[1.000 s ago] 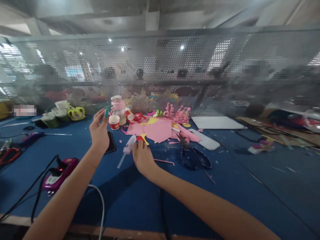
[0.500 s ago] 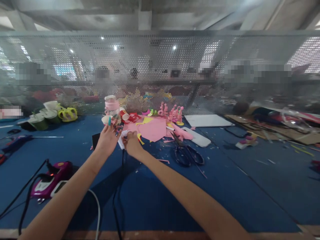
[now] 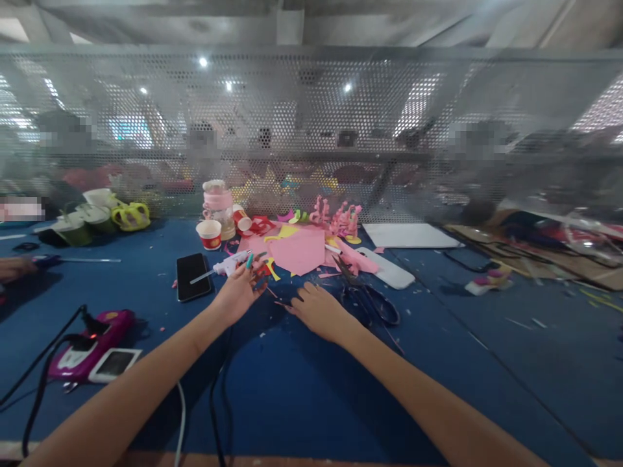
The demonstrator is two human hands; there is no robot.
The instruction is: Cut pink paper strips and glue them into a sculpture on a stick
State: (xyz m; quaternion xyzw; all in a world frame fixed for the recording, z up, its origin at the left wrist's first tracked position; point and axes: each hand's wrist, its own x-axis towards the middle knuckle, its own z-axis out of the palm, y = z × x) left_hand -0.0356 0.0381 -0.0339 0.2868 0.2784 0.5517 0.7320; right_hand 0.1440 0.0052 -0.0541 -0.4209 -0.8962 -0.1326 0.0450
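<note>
My left hand [image 3: 239,293] is raised over the blue table with curled fingers around a small pinkish piece, too blurred to name. A teal cap-like thing [image 3: 250,261] shows at one of its fingertips. To its right, my right hand [image 3: 318,312] is low over the table, fingers bent together, with a thin dark sliver at the tips that I cannot make out. Just behind my left hand lies a white glue gun [image 3: 230,263], its clear glue stick reaching over a black phone [image 3: 189,292]. Large dark-handled scissors [image 3: 372,305] lie beyond my right hand.
Pink paper sheets [image 3: 298,251], a paper cup [image 3: 209,235] and a pink-topped bottle [image 3: 217,206] stand or lie behind. A purple power strip [image 3: 92,344] with cables is at left, near another person's hand [image 3: 17,268]. A perforated screen [image 3: 311,130] bounds the back.
My right hand has let go of the glue gun and moved right and toward me. My left hand has moved right and nearer, uncovering the paper cup and phone. Another person's hand has appeared at left.
</note>
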